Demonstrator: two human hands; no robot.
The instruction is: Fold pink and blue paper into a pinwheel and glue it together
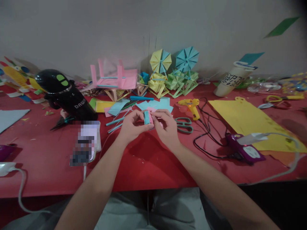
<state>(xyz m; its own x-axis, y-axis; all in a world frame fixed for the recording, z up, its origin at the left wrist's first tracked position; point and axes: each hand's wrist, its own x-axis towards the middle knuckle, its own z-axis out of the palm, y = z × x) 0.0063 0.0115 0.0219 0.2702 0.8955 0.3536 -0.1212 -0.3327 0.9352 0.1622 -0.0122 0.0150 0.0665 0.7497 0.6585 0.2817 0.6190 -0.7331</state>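
My left hand [130,126] and my right hand [166,126] meet above the red table [148,166] and pinch a small folded stack of teal and pink paper [148,117] between their fingertips. Both hands are closed on it, left from the left side, right from the right. Loose teal paper strips [116,123] lie just left of my left hand. Green-handled scissors [184,124] lie right beside my right hand.
A black hair dryer [64,94] lies at left. A yellow glue gun [191,106] with black cord, a yellow sheet [251,121] and a purple device [244,151] are at right. Folded paper fans [174,73], a pink paper piece [115,78] and a cup [231,81] line the wall.
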